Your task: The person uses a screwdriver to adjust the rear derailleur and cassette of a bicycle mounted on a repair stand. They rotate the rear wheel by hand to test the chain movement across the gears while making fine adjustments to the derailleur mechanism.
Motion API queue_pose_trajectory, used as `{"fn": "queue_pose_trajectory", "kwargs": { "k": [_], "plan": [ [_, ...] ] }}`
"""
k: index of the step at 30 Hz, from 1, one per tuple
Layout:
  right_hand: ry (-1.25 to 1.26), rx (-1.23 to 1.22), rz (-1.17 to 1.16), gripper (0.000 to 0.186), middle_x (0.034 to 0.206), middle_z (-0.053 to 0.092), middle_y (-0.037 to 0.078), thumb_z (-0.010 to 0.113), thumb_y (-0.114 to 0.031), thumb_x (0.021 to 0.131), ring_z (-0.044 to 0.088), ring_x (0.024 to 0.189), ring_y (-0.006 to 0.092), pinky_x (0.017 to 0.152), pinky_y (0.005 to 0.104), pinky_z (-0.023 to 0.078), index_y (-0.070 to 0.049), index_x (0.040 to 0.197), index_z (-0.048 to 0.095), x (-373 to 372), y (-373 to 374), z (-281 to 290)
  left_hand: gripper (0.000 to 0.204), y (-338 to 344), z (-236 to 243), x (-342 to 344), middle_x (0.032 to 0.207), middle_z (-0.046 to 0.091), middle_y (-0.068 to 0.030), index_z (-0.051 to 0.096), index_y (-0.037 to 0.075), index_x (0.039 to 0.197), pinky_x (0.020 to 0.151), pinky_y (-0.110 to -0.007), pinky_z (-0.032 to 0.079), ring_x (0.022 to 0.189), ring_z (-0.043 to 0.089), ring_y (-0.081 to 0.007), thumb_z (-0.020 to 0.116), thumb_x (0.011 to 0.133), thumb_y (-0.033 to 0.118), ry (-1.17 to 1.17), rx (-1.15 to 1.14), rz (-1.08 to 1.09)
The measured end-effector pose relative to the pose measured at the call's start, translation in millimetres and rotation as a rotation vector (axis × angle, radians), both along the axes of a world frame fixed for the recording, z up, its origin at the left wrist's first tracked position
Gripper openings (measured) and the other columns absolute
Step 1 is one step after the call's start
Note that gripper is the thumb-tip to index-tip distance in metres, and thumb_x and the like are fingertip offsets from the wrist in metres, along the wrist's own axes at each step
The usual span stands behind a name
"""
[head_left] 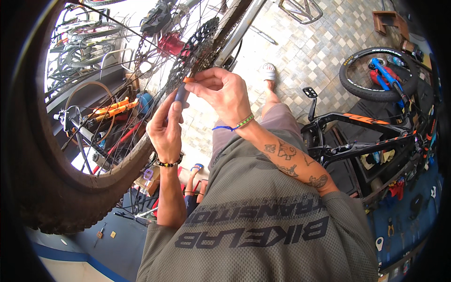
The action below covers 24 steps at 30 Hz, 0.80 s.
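My left hand is closed around a short dark blue cylinder, thumb along its side. An orange piece shows at the cylinder's upper end, and my right hand pinches it between thumb and fingertips. Both hands are raised beside the spokes of a large bicycle wheel. Just beyond my fingers is the wheel's dark rear cassette, with a red hub to its left. I cannot make out what exact kind of tool or container the blue cylinder is.
The wheel's knobby tyre curves close along the left. At right stands a black and orange bike frame, with a loose wheel behind it. Tools hang on a blue board. Another person's leg shows below my left forearm.
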State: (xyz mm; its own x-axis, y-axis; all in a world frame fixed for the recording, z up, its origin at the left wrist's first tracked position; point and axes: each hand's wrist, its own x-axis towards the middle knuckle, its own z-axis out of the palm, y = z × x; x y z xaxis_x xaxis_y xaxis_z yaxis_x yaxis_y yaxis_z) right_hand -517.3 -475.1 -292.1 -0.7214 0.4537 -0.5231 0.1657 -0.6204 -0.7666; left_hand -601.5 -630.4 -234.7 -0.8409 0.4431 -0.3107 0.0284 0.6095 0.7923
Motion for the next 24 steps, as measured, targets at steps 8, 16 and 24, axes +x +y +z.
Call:
{"fn": "queue_pose_trajectory", "kwargs": {
  "k": [8,16,24],
  "plan": [
    [0.117,-0.07,0.013,0.029,0.11,0.083,0.014,0.084,-0.006,0.095,0.079,0.099,0.0153,0.089,0.0292,0.064,0.007,0.118,0.074,1.8,-2.1,-0.5,0.035,-7.0,6.6,0.7,0.098,0.08,-0.0049,0.073,0.0,0.14,0.061,-0.02,0.044,0.07,0.056,-0.0033,0.07,0.109,0.015,0.039,0.009,-0.027],
    [0.148,-0.051,-0.003,0.024,0.101,0.085,0.013,0.085,-0.013,0.095,0.082,0.091,0.0156,0.082,0.0283,0.065,0.004,0.112,0.08,0.4,-12.0,-8.8,0.034,-14.6,-2.3,9.1,0.112,0.077,-0.0034,0.073,0.001,0.141,0.066,-0.021,0.046,0.078,0.058,-0.0032,0.07,0.107,0.008,0.152,-0.034,-0.032],
    [0.1,-0.001,0.005,0.023,0.1,0.085,0.013,0.084,-0.013,0.096,0.082,0.088,0.0157,0.077,0.027,0.064,0.003,0.111,0.081,0.4,-8.1,-6.2,0.036,-12.7,-6.5,8.8,0.102,0.08,-0.0044,0.072,0.001,0.142,0.062,-0.02,0.043,0.071,0.055,-0.0024,0.07,0.108,0.013,0.101,-0.049,0.0]
  ]
}}
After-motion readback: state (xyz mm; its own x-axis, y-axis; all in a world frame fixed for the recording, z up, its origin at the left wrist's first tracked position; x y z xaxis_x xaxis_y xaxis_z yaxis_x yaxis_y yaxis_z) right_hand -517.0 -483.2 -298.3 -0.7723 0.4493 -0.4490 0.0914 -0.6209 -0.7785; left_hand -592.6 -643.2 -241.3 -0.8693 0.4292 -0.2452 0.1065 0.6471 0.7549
